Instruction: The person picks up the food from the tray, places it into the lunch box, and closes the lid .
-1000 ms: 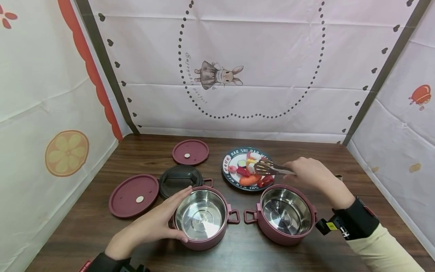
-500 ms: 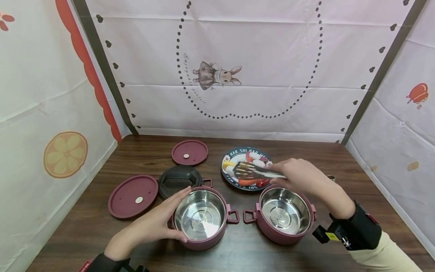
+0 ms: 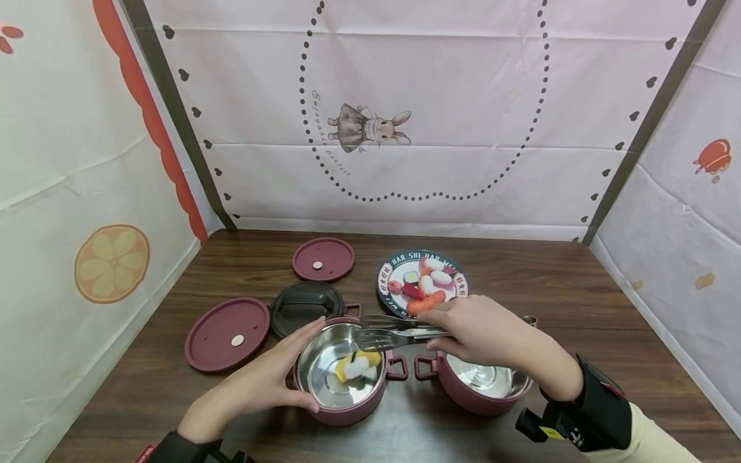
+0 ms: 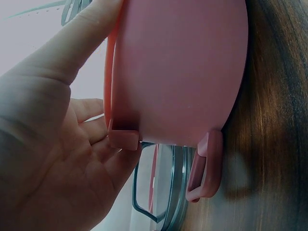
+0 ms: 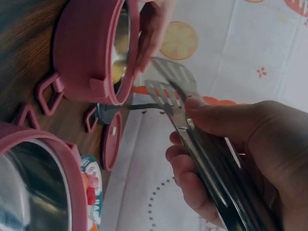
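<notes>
Dark wooden desk (image 3: 550,283) seen, enclosed by white printed cloth walls. Rabbit print (image 3: 370,128) shown on back cloth, orange-slice print (image 3: 111,262) on left cloth, red print (image 3: 713,157) on right cloth. Small maroon lid (image 3: 323,259) laid flat at rear; larger maroon lid (image 3: 228,333) laid flat at left, well apart from it. Black lid (image 3: 303,300) placed between them, just beside larger one.
</notes>
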